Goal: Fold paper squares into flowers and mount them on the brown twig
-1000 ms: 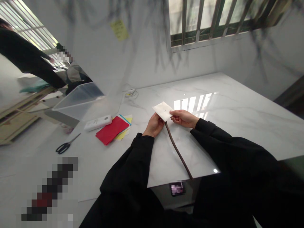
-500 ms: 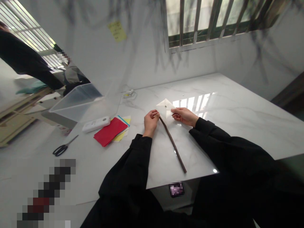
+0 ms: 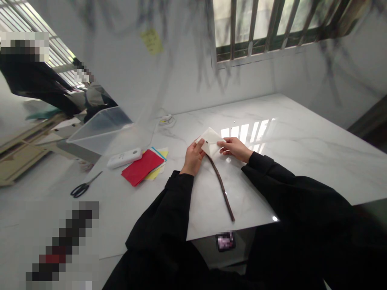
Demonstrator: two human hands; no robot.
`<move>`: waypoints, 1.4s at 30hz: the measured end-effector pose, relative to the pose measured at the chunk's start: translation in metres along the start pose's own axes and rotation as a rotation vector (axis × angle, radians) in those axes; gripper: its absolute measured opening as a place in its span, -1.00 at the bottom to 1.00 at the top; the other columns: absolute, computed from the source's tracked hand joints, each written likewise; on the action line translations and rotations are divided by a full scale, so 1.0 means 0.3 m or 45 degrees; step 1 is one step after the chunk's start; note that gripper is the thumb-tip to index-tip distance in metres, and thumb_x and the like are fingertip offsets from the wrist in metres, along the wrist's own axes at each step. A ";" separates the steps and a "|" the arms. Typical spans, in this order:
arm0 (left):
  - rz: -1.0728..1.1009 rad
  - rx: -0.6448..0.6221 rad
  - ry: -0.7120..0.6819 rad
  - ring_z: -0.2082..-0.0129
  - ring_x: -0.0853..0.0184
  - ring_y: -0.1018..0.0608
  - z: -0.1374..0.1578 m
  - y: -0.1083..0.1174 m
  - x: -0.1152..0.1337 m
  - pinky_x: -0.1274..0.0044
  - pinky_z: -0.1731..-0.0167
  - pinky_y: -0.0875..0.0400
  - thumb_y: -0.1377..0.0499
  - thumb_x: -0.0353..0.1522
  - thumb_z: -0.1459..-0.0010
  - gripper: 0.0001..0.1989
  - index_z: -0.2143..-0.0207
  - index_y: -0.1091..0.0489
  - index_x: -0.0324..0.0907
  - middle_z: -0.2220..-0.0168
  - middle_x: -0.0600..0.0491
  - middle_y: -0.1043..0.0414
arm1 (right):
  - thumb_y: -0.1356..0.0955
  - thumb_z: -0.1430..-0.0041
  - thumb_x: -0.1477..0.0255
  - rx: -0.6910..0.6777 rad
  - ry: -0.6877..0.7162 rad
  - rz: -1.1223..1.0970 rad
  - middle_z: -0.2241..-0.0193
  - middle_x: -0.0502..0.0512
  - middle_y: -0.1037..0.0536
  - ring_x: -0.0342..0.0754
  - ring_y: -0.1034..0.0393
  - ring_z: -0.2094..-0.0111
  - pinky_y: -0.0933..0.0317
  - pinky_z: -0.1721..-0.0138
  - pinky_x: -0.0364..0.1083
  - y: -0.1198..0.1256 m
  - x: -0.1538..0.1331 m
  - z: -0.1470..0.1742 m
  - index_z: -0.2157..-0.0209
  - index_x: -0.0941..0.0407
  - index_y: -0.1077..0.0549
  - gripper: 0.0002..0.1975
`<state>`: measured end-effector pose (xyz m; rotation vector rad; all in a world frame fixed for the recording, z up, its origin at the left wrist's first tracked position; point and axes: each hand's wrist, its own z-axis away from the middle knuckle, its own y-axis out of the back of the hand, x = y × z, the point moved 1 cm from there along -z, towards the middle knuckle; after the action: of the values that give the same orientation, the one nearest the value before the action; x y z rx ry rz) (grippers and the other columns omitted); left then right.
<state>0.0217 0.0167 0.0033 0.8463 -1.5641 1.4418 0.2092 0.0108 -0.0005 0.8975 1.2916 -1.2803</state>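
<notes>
A small cream-white folded paper (image 3: 211, 140) with a dark dot near its middle is held up above the table between my hands. My left hand (image 3: 193, 159) pinches its left side, thumb on top close to the dot. The top end of a thin brown stick (image 3: 222, 187) meets my left fingers under the paper; whether they grip it too is hidden. The stick slants down toward the table's front edge. My right hand (image 3: 236, 149) pinches the paper's right corner between thumb and fingers.
Left of my hands lie a red paper pad (image 3: 142, 166), yellow sheets (image 3: 154, 173), a white oblong device (image 3: 124, 158) and black scissors (image 3: 86, 185). A clear plastic bin (image 3: 96, 131) stands behind them. Small bits lie near the window's reflection. People are in the far left background.
My left thumb has moved from the stick's top end onto the paper, near the dot. The paper has tilted and come slightly closer to me; the stick's top has dropped a little.
</notes>
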 end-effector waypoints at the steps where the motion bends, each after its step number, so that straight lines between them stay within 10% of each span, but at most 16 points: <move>1: -0.026 -0.007 -0.013 0.09 0.19 -0.63 0.001 -0.002 -0.006 0.43 0.04 -0.50 -0.45 -0.21 -0.02 -0.58 0.14 -0.50 -0.25 0.13 -0.11 -0.61 | -0.44 -0.25 0.45 -0.010 0.008 0.013 0.39 0.08 -0.57 -0.21 -0.45 0.47 -0.33 0.50 -0.28 0.000 0.000 0.000 0.28 0.20 -0.57 -0.91; 17: -0.051 0.104 0.013 0.12 0.16 -0.64 0.001 0.004 -0.033 0.32 0.03 -0.54 -0.45 -0.37 0.03 -0.66 0.20 -0.51 -0.27 0.18 -0.10 -0.61 | -0.45 -0.22 0.32 0.003 0.139 0.220 0.39 0.09 -0.56 -0.14 -0.46 0.43 -0.33 0.47 -0.21 0.007 0.022 -0.012 0.20 0.17 -0.54 -0.79; 24: 0.010 0.249 -0.097 0.11 0.21 -0.63 -0.017 0.022 -0.038 0.40 0.05 -0.54 -0.43 -0.38 0.01 -0.68 0.19 -0.50 -0.25 0.15 -0.08 -0.62 | -0.46 -0.21 0.34 0.380 0.775 0.818 0.22 0.10 -0.57 -0.05 -0.39 0.27 -0.31 0.16 -0.07 -0.002 -0.033 0.032 0.09 0.09 -0.53 -0.76; 33: 0.197 0.374 0.037 0.19 0.25 -0.62 -0.030 0.041 -0.018 0.48 0.20 -0.52 -0.34 -0.24 -0.16 -0.71 0.13 -0.45 -0.20 0.16 -0.08 -0.58 | -0.52 -0.18 0.23 -0.670 1.044 1.049 0.35 0.06 -0.57 -0.03 -0.41 0.22 -0.30 0.14 -0.06 -0.256 -0.019 0.211 0.25 0.08 -0.60 -0.78; 42: 0.389 0.326 0.132 0.28 0.30 -0.54 -0.033 0.061 0.008 0.50 0.26 -0.50 -0.17 -0.32 -0.20 -0.88 0.22 -0.41 -0.14 0.28 0.00 -0.50 | -0.41 -0.29 0.49 -0.885 0.996 1.178 0.22 0.10 -0.61 -0.05 -0.51 0.22 -0.36 0.08 -0.09 -0.315 0.055 0.228 0.23 0.11 -0.62 -0.91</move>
<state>0.0056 0.0287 -0.0025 0.6827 -1.4966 1.9064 0.1260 -0.0722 0.0096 1.2783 1.4528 0.2901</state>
